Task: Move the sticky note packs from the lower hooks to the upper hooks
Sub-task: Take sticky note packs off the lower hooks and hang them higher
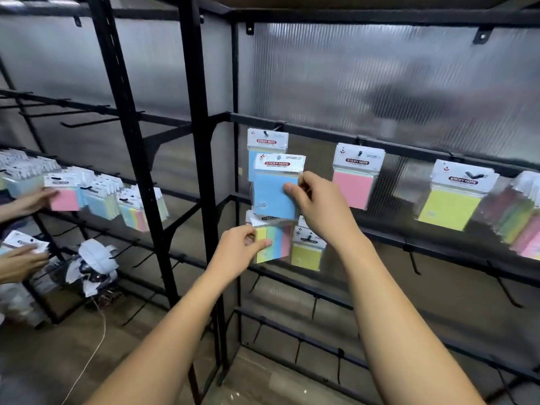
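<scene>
My right hand (pixel 315 206) pinches the right edge of a blue sticky note pack (pixel 271 191), held just below and in front of another blue pack (pixel 267 141) that hangs on an upper hook (pixel 273 128). My left hand (pixel 239 252) grips a multicolour pack (pixel 276 241) by its left edge, lower down. A yellow pack (pixel 306 252) hangs on a lower hook beside it. On the upper rail hang a pink pack (pixel 355 182), a yellow pack (pixel 451 204) and several multicolour packs (pixel 523 217).
Black rack uprights (pixel 198 159) stand left of my hands. Bare hooks (pixel 412 258) stick out from the lower rails. Another person's hands (pixel 32 200) handle packs on the left rack (pixel 96 197). Crumpled wrapping (pixel 93 261) and a white cable lie on the floor.
</scene>
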### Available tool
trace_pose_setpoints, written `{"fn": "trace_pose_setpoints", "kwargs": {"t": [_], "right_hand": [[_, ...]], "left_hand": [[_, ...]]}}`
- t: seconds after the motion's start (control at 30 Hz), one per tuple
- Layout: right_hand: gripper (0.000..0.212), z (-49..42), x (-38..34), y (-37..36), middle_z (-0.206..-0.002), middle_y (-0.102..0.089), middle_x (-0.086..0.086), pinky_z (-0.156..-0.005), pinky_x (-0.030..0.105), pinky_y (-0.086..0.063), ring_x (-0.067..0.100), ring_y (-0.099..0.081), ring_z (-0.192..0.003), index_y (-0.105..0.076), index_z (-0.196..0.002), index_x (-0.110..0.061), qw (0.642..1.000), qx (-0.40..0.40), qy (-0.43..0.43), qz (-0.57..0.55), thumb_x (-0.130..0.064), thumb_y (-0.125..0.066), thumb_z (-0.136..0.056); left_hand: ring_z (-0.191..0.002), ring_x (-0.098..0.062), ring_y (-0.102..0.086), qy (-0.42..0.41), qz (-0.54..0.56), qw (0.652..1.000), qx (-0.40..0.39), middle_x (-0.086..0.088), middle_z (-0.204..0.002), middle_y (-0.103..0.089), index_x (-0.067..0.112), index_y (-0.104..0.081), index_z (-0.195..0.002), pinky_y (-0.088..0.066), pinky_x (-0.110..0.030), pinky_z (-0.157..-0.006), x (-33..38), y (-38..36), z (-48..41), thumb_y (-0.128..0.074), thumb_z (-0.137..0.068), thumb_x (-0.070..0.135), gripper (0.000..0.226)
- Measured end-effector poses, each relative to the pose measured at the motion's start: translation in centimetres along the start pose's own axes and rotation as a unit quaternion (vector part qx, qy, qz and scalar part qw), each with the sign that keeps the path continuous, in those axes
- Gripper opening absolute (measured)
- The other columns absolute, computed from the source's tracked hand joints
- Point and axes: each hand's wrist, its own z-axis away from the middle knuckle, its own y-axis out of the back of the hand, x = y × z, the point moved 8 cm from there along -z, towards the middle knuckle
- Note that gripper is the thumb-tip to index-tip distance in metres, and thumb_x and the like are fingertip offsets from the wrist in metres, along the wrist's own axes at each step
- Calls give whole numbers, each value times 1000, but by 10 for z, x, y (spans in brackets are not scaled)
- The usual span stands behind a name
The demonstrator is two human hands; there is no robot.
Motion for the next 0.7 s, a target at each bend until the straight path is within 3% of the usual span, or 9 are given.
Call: {"fn": "trace_pose_setpoints", "kwargs": {"t": [0.07,0.27,0.4,0.7], "right_hand": [[28,-15,-12,-9,-77,-61,-5,-64,40,-47,21,-58,-74,-53,-84,-17,1000,10,-3,-2,-42,-53,-97],[30,-56,-25,-27,-85,-65,1,-73,46,-52,24,-60,-81,-57,-90,-14,999,31,-21,8,-42,-52,-97],[29,-75,-17,-35,-90,-67,4,-76,47,-52,26,-61,-84,-59,-93,-12,998,35,-48,6,-41,-53,-97],[32,-97,7,-50,-84,-68,8,-78,46,-53,28,-65,-84,-57,-83,-7,995,18,-93,-13,-35,-54,-97]], "left_hand": [[-51,-8,-29,-4,6,1000,-5,3,-54,-40,5,-68,-82,-24,-24,-51,-7,10,-7,-75,-81,33,30],[-50,-6,-33,-16,25,999,-23,6,-53,-42,9,-70,-85,-27,-17,-48,-17,23,-21,-75,-83,30,22],[-53,-10,-33,-15,28,999,-27,2,-55,-43,8,-69,-82,-27,-23,-52,-22,24,-30,-75,-82,32,25],[-52,-10,-32,-20,36,999,-35,2,-54,-41,8,-72,-91,-25,-16,-47,-27,17,-48,-74,-82,33,27]]}}
